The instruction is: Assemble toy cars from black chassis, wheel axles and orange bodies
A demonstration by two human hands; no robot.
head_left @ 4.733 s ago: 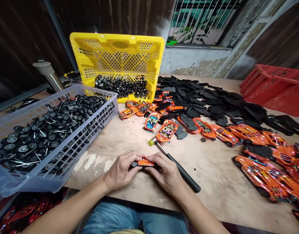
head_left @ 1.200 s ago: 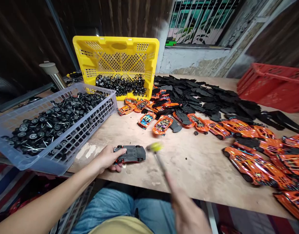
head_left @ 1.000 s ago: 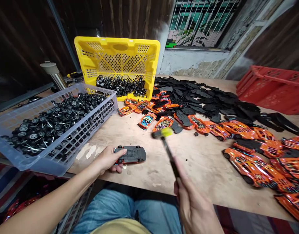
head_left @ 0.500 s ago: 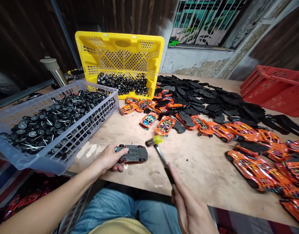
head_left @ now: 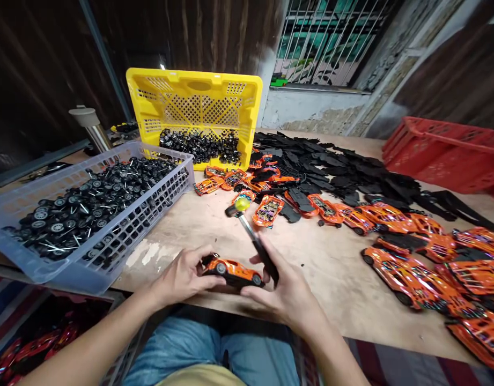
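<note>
An orange toy car is held just above the near table edge, its side with two wheels facing me. My left hand grips its left end between thumb and fingers. My right hand has the handle of a hammer tucked between thumb and palm, with the yellow-and-black head pointing up and away. Thumb and fingers of that same hand also reach the car's right end. The car's underside faces down and is mostly hidden.
At left stands a clear plastic basket of black wheels on axles. Behind it, a tipped yellow crate holds more. Black chassis plates lie heaped at the back, orange car bodies at right, beside a red crate.
The car has turned from underside-up to side-on and is lifted off the table. My right hand has come left with the hammer and now touches the car too.
</note>
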